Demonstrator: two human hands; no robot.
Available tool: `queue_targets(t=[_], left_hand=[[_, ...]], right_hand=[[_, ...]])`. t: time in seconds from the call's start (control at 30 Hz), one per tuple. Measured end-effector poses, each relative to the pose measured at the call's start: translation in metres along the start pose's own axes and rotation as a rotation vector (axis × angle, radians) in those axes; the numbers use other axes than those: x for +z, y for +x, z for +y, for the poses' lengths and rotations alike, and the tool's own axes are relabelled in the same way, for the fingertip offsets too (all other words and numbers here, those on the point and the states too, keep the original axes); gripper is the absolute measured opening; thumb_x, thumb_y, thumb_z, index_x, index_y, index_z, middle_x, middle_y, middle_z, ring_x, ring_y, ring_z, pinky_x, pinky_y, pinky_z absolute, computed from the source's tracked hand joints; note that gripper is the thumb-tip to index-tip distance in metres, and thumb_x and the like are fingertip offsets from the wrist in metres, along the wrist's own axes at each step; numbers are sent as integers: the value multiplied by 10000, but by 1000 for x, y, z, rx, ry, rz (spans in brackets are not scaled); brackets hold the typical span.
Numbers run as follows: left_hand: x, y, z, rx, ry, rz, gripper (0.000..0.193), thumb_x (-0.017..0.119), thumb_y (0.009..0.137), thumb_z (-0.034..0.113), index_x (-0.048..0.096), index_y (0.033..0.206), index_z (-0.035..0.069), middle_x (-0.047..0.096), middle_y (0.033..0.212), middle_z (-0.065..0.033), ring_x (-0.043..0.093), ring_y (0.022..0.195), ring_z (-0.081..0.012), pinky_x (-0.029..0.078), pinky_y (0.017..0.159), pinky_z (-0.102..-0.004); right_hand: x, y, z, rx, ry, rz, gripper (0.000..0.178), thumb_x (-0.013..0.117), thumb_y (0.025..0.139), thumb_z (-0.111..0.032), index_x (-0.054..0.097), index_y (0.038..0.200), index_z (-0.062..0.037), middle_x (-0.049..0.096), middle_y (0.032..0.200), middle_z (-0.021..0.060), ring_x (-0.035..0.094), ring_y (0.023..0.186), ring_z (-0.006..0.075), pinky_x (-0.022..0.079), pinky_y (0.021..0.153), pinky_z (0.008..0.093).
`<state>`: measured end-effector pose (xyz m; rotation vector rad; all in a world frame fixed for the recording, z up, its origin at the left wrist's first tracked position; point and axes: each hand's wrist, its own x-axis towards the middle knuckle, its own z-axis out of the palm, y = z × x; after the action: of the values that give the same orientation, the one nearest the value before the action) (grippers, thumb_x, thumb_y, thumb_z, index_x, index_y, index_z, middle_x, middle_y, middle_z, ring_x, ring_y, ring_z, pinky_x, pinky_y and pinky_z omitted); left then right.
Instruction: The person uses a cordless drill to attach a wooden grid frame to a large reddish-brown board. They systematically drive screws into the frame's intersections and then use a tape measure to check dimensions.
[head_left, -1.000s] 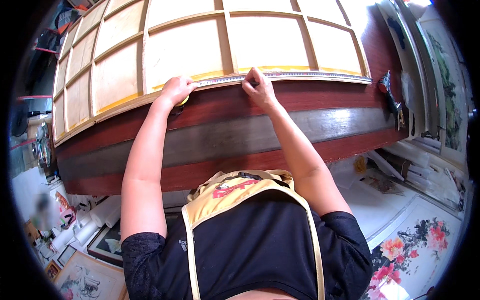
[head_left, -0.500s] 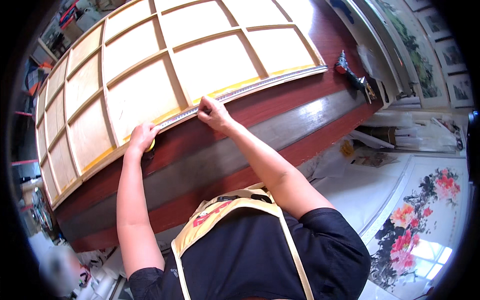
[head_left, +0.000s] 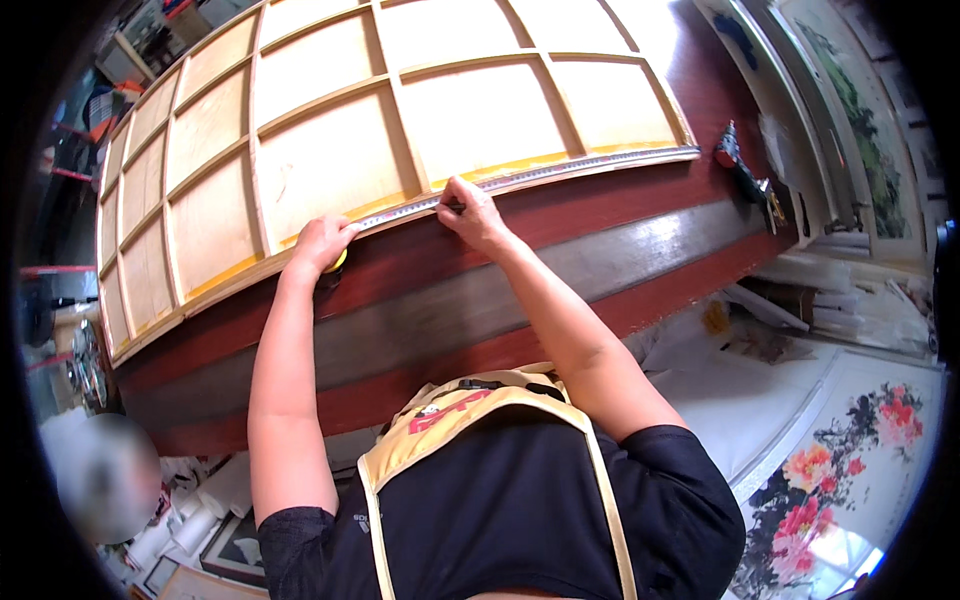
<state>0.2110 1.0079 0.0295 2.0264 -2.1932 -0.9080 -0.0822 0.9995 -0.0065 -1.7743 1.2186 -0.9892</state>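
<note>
A large wooden lattice frame with a thin panel (head_left: 330, 150) lies on the dark red table (head_left: 560, 222). Along its near edge runs the extended blade of a tape measure (head_left: 560, 170), reaching to the frame's right corner. My left hand (head_left: 322, 245) is closed around the yellow tape case (head_left: 338, 262) at the frame's near rail, the case mostly hidden under the palm. To the right, my right hand (head_left: 470, 212) rests at the same edge over the blade, fingers pinched. Something small and dark shows between them, too hidden to name.
A red and black power drill (head_left: 735, 158) lies at the table's right end, beside a metal tool (head_left: 772, 205). A grey strip (head_left: 640, 240) runs along the tabletop. At the lower right is a flower painting (head_left: 800, 500); paper rolls (head_left: 190, 525) are at the lower left.
The whole view has shifted, so frame, table and hands appear farther right. Both hands keep nearly the same places along the frame's edge, and the blade stays extended.
</note>
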Motion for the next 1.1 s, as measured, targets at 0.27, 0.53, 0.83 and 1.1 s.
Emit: queue_targets(t=[0.27,0.53,0.83,1.1], left_hand=[[1,1,3,-42,26,-6,383,570,876,424,717,884,70,690,888,-193,653,879,-368,504,803,-444],[1,1,3,-30,13,5,380,562,878,416,713,881,66,687,888,-200,652,876,-369,499,802,-455],[4,6,-1,-1,31,7,386,567,879,428,732,930,83,695,925,-189,656,903,-358,501,819,-445],[7,-1,-3,-19,-36,49,363,596,870,409,730,950,81,699,915,-187,661,887,-349,499,804,-428]], right_hand=[[-3,0,0,17,-53,-49,213,707,770,-96,522,851,-29,593,803,148,590,786,322,476,697,406],[-2,2,2,-22,-87,-48,208,701,771,-101,533,871,-27,604,819,158,599,828,337,481,731,413],[3,1,9,24,-14,-12,202,708,774,-110,538,853,-33,612,804,136,603,776,299,491,699,382],[1,1,-3,63,-29,-51,184,695,792,-98,539,855,-25,598,774,126,585,757,273,476,689,364]])
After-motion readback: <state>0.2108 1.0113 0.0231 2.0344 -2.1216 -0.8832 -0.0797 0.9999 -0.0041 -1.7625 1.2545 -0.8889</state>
